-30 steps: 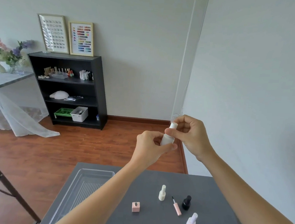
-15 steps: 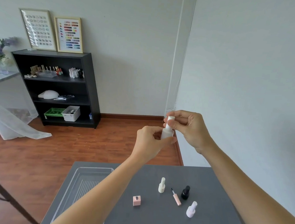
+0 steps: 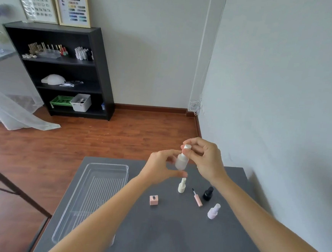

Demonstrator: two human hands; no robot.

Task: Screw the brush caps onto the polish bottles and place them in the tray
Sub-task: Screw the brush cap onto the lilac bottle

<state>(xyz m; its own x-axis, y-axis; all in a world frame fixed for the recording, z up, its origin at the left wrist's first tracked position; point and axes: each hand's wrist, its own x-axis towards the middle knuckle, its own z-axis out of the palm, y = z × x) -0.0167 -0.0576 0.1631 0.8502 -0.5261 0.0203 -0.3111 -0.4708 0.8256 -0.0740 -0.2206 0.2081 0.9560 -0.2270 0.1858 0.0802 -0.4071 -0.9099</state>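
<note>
Above the far end of the grey table [image 3: 172, 235], both hands meet around one frosted white bottle [image 3: 181, 162]. The right hand [image 3: 204, 158] pinches its white cap [image 3: 187, 147] between thumb and fingertips; the left hand [image 3: 161, 165] curls loosely about the bottle's body, though blur hides whether its fingers actually press the glass.

On the table stand three capped bottles: a cream one [image 3: 181, 185], a black one [image 3: 208, 193] and a lilac one [image 3: 213, 211]. One pink square bottle [image 3: 153, 200] sits uncapped, and one pink brush cap [image 3: 197, 198] lies on its side between the cream and black bottles. One clear plastic tray [image 3: 88, 199] rests at the left of the table with no bottles in it.

Beyond lies red-brown wood flooring [image 3: 120, 138], pale walls, and a black shelf unit [image 3: 66, 72] holding small bottles, a green basket and a white bin, with two framed colour charts [image 3: 71, 3] on top.

Compared with half a second ago, the view has tipped downward, so more of the table shows and the hands sit lower; the left hand's grip on the bottle looks looser than it was
</note>
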